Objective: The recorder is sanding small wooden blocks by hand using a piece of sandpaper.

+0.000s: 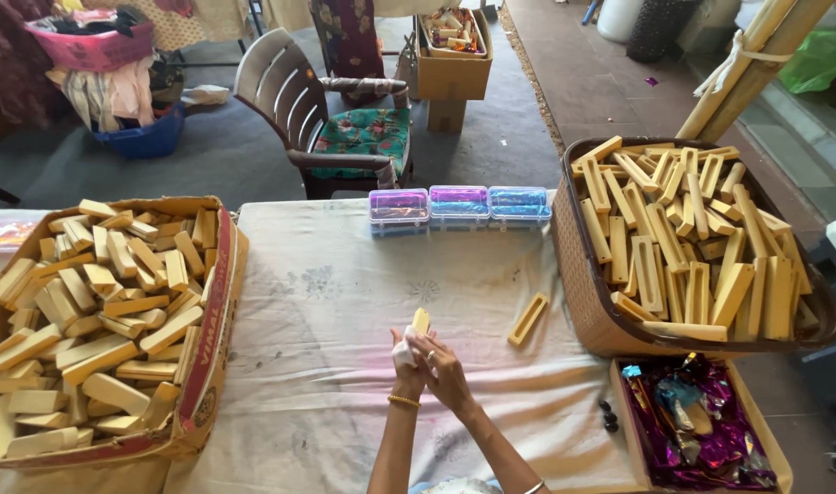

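Both my hands meet over the cloth-covered table [345,302], near its front middle. My left hand [406,359] grips a small pale wooden block [421,320] together with a white cloth [402,348] bunched against it. My right hand [447,370] wraps over the left from the right side, fingers closed on the same block and cloth. A single slotted wooden piece [528,319] lies flat on the table just to the right of my hands.
A cardboard box [212,348] heaped with plain wooden blocks stands at the left. A brown basket [583,293] of slotted wooden pieces stands at the right, with a box of shiny purple wrappers [702,430] below it. Three small clear plastic cases [459,207] line the far edge. A chair [326,119] stands behind.
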